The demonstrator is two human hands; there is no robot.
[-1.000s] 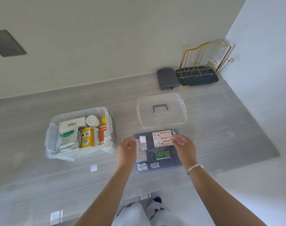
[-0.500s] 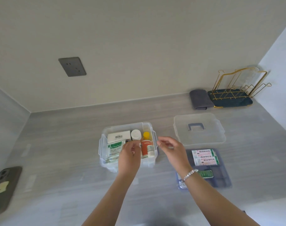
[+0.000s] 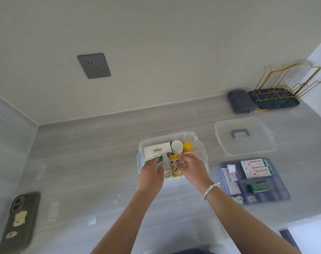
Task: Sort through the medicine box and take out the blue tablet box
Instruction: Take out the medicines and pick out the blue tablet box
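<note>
The clear plastic medicine box (image 3: 167, 136) stands open at the middle of the counter. Inside are a white carton with a barcode (image 3: 157, 150), a green-and-white packet (image 3: 161, 160), a yellow carton (image 3: 176, 168), a white bottle cap (image 3: 177, 146) and a yellow-capped bottle (image 3: 187, 146). No blue tablet box shows. My left hand (image 3: 151, 176) reaches over the front left rim, its fingers on the green-and-white packet. My right hand (image 3: 191, 167) hovers over the front right, with blurred, loosely spread fingers by the yellow carton, and hides part of an orange bottle.
The clear lid with a grey handle (image 3: 245, 136) lies right of the box. In front of it sits a blue-grey divided tray (image 3: 278, 186) holding plasters and small packs. A phone (image 3: 18, 220) lies far left. A grey cloth (image 3: 241, 101) and a gold rack (image 3: 277, 96) stand at the back right.
Both hands left the blue-grey tray, moved left to the medicine box, and now reach down among its contents. The view swung left with them.
</note>
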